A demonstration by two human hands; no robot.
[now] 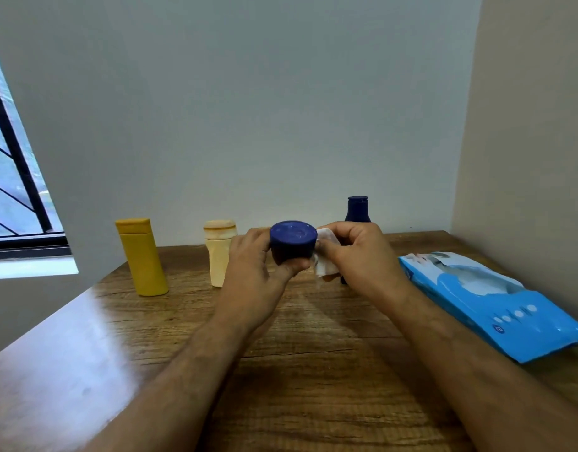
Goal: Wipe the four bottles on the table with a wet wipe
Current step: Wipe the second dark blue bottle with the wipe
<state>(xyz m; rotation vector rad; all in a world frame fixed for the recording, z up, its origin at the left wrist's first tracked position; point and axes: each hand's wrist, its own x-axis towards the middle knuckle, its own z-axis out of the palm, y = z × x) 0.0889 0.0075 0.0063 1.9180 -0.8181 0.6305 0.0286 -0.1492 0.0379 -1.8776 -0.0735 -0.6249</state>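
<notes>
My left hand [253,262] grips a dark blue bottle [292,241] lifted above the table, its flat end turned toward me. My right hand [359,252] pinches a white wet wipe [325,256] against the bottle's right side. A yellow bottle [142,256] stands at the back left. Next to it stands a cream bottle [217,252], partly hidden by my left hand. Behind my right hand stands another dark blue bottle [358,208]; only its cap and shoulders show.
A blue wet wipe pack [490,301] lies at the right of the wooden table [313,353], near the beige wall. A window [10,177] is at the left. A grey wall runs behind the bottles.
</notes>
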